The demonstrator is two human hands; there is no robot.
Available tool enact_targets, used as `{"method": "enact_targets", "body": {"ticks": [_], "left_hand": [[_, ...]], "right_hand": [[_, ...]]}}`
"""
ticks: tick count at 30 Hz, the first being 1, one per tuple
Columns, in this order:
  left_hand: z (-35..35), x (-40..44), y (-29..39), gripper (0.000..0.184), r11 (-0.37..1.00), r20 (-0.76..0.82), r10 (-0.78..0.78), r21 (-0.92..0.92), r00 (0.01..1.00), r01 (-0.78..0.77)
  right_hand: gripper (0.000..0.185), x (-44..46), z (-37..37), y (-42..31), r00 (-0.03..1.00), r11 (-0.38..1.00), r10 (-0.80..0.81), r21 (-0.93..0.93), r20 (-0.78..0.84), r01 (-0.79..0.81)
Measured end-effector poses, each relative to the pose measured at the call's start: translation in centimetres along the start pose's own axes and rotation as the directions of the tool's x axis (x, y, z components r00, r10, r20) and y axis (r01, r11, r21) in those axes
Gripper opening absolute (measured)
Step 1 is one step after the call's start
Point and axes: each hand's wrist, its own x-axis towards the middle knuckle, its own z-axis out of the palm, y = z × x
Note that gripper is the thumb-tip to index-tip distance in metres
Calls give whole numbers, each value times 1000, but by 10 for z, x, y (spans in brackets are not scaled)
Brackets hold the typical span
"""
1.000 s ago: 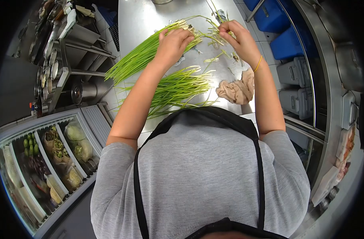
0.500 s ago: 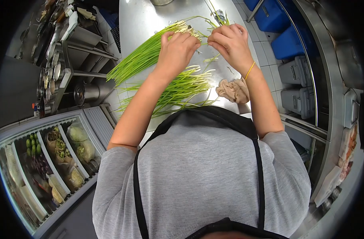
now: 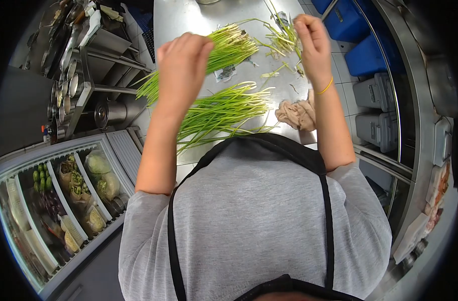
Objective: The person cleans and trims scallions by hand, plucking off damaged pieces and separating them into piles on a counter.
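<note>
Two bunches of long green chives with pale ends lie on the steel table [image 3: 181,15]. My left hand [image 3: 184,70] is over the far bunch of chives [image 3: 234,47], slightly blurred, its fingers curled together. Whether it holds a stalk is hidden. Closer to me, the second bunch of chives [image 3: 224,110] is spread loosely. My right hand [image 3: 315,47] is raised at the table's right edge, beside a small heap of chive trimmings [image 3: 281,42]. Its fingertips are pinched; anything between them is too small to make out.
A crumpled beige cloth [image 3: 295,114] lies at the table's near right edge. Blue bins [image 3: 341,22] and grey bins [image 3: 374,95] stand to the right. At left are a glass-topped fridge [image 3: 63,200] with vegetables and a rack of pans [image 3: 71,88]. A metal pot [image 3: 209,1] is at the back.
My hands have moved apart: the left went leftward over the stalks, the right up and to the right. The trimmings heap and the far bunch's pale ends are now uncovered.
</note>
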Motion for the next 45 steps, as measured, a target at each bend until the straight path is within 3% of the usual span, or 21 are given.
{"method": "enact_targets", "body": {"ticks": [1,2,3,4,5,7,8,9,11,13,15,18,21,25,27,30,34,36,43,45], "left_hand": [[-4,-6,-9,9,998,28,-66,16,997,65],[-5,-14,-16,10,992,67,-126,18,990,125],[-1,-24,-23,10,992,69,-126,17,990,125],[7,-36,-30,12,977,160,-209,-19,965,215],[15,-47,-35,13,951,252,-285,-46,925,305],[31,-66,-34,14,951,312,-268,-65,912,301],[37,-74,-32,15,952,373,-245,-85,895,295],[41,-79,-29,15,950,372,-248,-85,895,299],[49,-87,-25,19,990,460,-113,-28,881,141],[55,-91,-25,22,991,447,-84,-58,891,122],[49,-88,-16,22,963,566,-191,-53,802,266],[46,-88,-15,22,925,521,-245,-127,818,358],[42,-88,-20,22,899,513,-277,-160,813,407],[44,-73,-28,26,924,489,-283,-92,825,371],[48,-58,-29,30,988,162,-150,-6,975,153],[54,-34,-24,32,994,27,-112,17,993,112],[61,-19,-12,24,999,32,22,47,999,-24],[61,-19,-11,17,996,220,-71,-35,973,81],[60,-31,-13,19,960,187,-92,-243,978,137],[55,-36,-11,20,868,263,-208,-394,942,301]], "right_hand": [[16,4,-14,12,1000,1000,-1,1,1,1],[15,7,-27,22,995,950,-8,-309,104,39],[15,6,-36,31,979,805,19,-584,202,105],[16,2,-39,40,968,720,149,-694,202,34],[16,-3,-41,49,968,719,149,-694,204,35],[18,-9,-38,56,901,438,317,-889,294,136],[18,-11,-31,56,891,406,334,-900,306,157],[18,-8,-21,53,890,406,335,-900,310,160],[14,-6,2,51,883,437,302,-875,360,207],[10,0,24,60,903,518,220,-829,368,212],[10,6,43,62,861,522,149,-778,487,350],[10,10,58,57,812,509,243,-783,530,358],[8,4,58,52,744,506,303,-762,596,404],[7,1,47,60,734,551,272,-727,622,411],[7,-2,38,48,778,659,205,-671,594,340],[10,-2,28,13,778,713,169,-620,605,327],[11,-6,19,-9,805,748,98,-577,586,328],[10,-9,17,-12,830,772,21,-536,558,341],[13,-27,33,-25,828,748,-61,-524,557,408],[11,-30,37,-25,819,766,-19,-518,574,381]]}}
